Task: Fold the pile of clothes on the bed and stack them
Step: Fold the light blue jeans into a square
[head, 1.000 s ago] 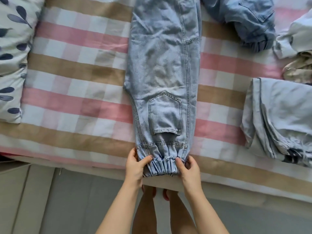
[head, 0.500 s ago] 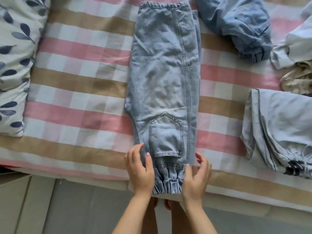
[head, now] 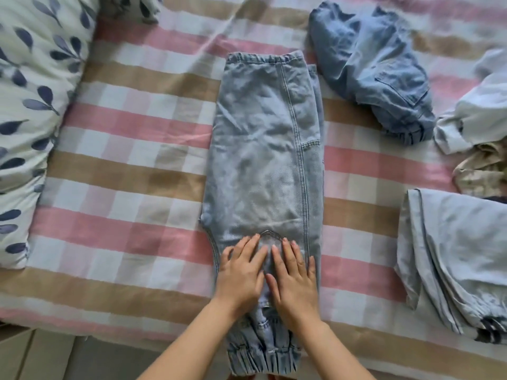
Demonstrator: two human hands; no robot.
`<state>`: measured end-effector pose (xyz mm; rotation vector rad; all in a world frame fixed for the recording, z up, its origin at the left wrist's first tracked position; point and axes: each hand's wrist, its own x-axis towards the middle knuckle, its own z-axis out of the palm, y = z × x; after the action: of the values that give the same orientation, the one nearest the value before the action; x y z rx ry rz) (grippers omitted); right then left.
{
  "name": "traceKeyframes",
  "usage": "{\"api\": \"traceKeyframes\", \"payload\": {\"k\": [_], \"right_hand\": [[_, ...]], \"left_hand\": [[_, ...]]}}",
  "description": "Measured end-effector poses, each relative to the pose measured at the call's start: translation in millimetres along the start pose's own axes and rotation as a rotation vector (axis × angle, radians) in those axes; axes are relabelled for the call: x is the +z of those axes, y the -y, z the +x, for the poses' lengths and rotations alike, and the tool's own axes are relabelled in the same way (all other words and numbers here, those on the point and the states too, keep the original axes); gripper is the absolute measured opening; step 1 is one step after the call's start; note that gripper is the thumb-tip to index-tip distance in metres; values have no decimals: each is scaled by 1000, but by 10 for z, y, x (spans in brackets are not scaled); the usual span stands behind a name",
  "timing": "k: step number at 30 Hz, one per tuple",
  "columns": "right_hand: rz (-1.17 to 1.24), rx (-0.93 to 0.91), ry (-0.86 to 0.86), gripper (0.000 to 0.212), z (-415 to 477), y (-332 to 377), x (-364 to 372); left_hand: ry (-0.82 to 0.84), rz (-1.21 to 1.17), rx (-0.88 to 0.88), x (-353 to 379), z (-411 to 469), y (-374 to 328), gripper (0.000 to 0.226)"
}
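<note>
A pair of light blue jeans [head: 263, 160], folded lengthwise leg on leg, lies along the middle of the checked bed [head: 123, 187]. Its elastic waistband is at the near edge and the cuffs point away. My left hand [head: 242, 272] and my right hand [head: 293, 278] lie flat side by side on the back pocket, fingers straight, pressing the denim. At the right sits a folded pale blue garment [head: 461, 259]. A crumpled pair of darker jeans [head: 375, 75] lies at the back.
A leaf-print pillow [head: 30, 105] fills the left side. Rumpled white clothing [head: 480, 111] and a beige printed piece [head: 482, 171] lie at the far right. The floor [head: 41, 357] shows below the bed's near edge.
My hands let go of the waistband's sides and slid up onto the pocket, flat on the denim. The view shifted, showing the jeans' far cuffs.
</note>
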<state>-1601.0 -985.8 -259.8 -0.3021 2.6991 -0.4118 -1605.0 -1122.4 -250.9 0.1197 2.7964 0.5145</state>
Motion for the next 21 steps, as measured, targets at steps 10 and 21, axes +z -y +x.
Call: {"api": "traceKeyframes", "payload": {"k": [10, 21], "right_hand": [[-95, -161, -6, 58, 1614, -1, -504], [-44, -44, -348, 45, 2327, -352, -798]], "left_hand": [[-6, 21, 23, -427, 1446, 203, 57], [-291, 74, 78, -506, 2237, 750, 48]]}}
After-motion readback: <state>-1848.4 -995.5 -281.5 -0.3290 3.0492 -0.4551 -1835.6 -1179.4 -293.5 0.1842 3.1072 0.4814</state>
